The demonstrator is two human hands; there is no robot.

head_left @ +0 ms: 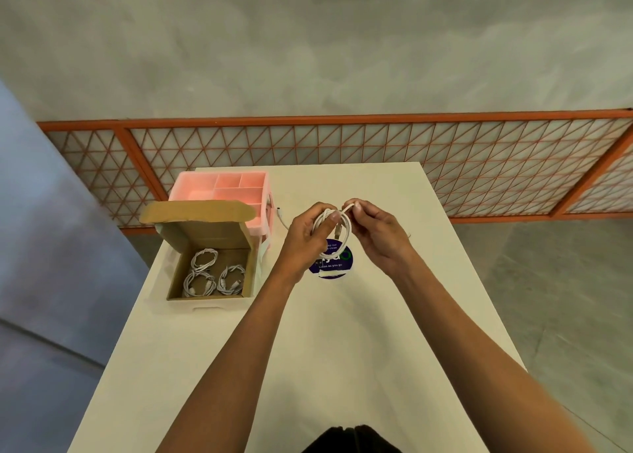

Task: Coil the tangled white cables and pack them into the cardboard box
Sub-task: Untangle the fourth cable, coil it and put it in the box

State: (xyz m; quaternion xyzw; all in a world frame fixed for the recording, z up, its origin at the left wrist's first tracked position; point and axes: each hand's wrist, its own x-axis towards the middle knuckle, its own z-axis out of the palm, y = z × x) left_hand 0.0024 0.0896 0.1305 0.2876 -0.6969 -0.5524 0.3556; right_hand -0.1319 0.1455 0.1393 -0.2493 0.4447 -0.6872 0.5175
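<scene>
Left hand curled around a coiled white cable held above the white table, right hand pinching its loose end at the coil's top, open cardboard box to the left holding three coiled cables, pink organiser behind it

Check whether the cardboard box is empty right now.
No, three coiled white cables lie on the bottom of the open cardboard box.
</scene>
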